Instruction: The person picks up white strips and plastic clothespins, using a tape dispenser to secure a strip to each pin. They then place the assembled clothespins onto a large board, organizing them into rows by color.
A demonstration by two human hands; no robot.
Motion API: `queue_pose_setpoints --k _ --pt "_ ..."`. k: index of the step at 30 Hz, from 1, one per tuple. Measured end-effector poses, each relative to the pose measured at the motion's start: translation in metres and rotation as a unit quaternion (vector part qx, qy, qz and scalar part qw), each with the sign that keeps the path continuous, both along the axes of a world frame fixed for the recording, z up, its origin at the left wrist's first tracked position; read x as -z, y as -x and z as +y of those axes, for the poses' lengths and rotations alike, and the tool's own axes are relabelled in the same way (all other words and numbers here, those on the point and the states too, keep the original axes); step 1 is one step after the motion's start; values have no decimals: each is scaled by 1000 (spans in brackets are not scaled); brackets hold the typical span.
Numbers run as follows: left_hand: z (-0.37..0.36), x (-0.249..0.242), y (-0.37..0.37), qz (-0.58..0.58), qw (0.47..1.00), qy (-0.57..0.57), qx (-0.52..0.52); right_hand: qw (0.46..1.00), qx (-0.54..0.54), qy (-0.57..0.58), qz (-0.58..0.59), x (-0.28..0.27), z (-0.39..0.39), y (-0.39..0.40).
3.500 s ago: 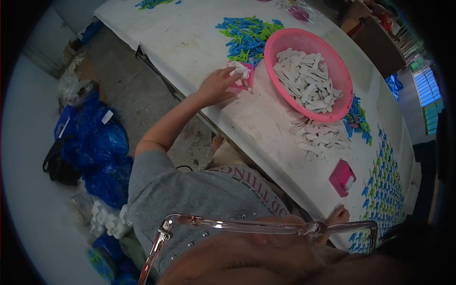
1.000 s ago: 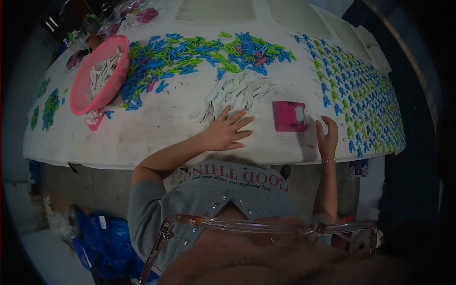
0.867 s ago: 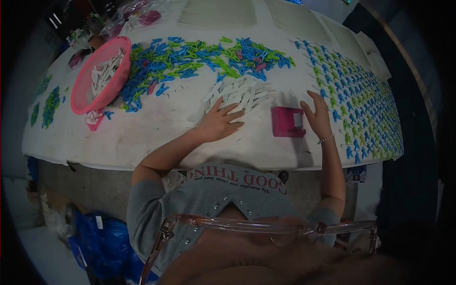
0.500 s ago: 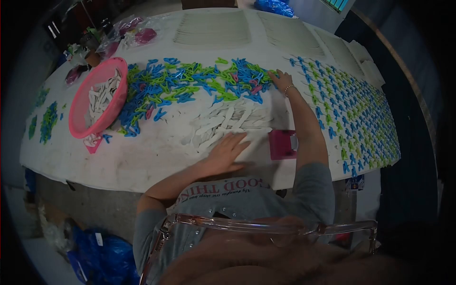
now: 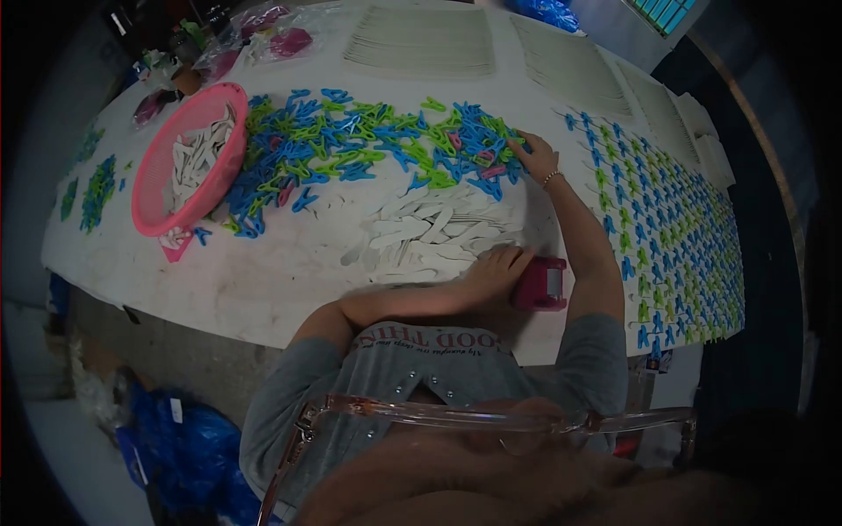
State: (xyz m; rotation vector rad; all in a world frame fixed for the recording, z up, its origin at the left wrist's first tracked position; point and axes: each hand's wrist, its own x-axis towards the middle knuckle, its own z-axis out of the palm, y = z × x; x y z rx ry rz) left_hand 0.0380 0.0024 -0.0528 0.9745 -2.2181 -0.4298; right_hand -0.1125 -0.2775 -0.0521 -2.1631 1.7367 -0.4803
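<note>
My right hand (image 5: 537,159), with a beaded bracelet at the wrist, is at the right end of a spread pile of blue, green and a few pink plastic clothespins (image 5: 351,140). Its thumb and fingers curl around a green clothespin (image 5: 521,140), partly hidden by them. My left hand (image 5: 495,275) lies low over the table, fingers stretched to the right beside a small pink holder (image 5: 540,286) with a pale insert. Just beyond that hand is a loose heap of flat white strips (image 5: 430,230). I see nothing held in the left hand.
A pink basket (image 5: 145,188) of white pieces leans at the left. Rows of white strips with clothespins attached (image 5: 667,223) cover the right side of the table (image 5: 281,280). Flat stacks of pale strips (image 5: 421,39) lie at the back. A blue bag (image 5: 193,456) is on the floor.
My left hand has slid right, from the near edge of the strip heap to the pink holder, which now sits turned. The fingers of my right hand have closed in at the clothespins. The view has shifted.
</note>
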Motion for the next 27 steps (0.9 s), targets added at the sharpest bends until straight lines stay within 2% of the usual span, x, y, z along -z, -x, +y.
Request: queue_pose_setpoints --k 6,9,11,12,14,15,17,19,21,22,24,25,27 --pt "15 -13 -62 -25 999 -35 10 996 -83 33 19 10 29 -55" --pt "23 -13 -101 -24 999 -37 8 990 -107 73 56 -3 60 -109" --pt "26 -12 -122 -29 999 -33 -10 987 -163 11 -13 -12 74 -135" --pt "29 -13 -129 -26 999 -33 -12 986 -165 11 -11 -10 74 -142" --pt "33 -16 -141 -37 998 -45 -23 957 -252 -22 -140 -8 67 -155" --pt "32 -16 -144 -37 998 -42 -25 957 -255 -20 -140 -23 63 -158" --pt "31 -16 -144 -39 998 -45 -17 980 -197 12 -17 -68 50 -150" --pt "28 -19 -144 -27 998 -56 -6 994 -92 58 26 -62 1 -139" --pt "26 -22 -146 -20 997 -68 9 998 12 58 -28 -35 -39 -126" --pt "25 -22 -146 -24 998 -65 8 998 13 55 -25 -25 -55 -128" --pt "25 -24 -145 -26 997 -70 8 995 45 -22 -92 -7 -76 -129" --pt "25 -24 -145 -19 998 -63 -1 994 47 -30 -89 -11 -73 -135" --pt "26 -25 -146 -14 997 -69 -5 975 -126 -117 -141 -20 -60 -149"
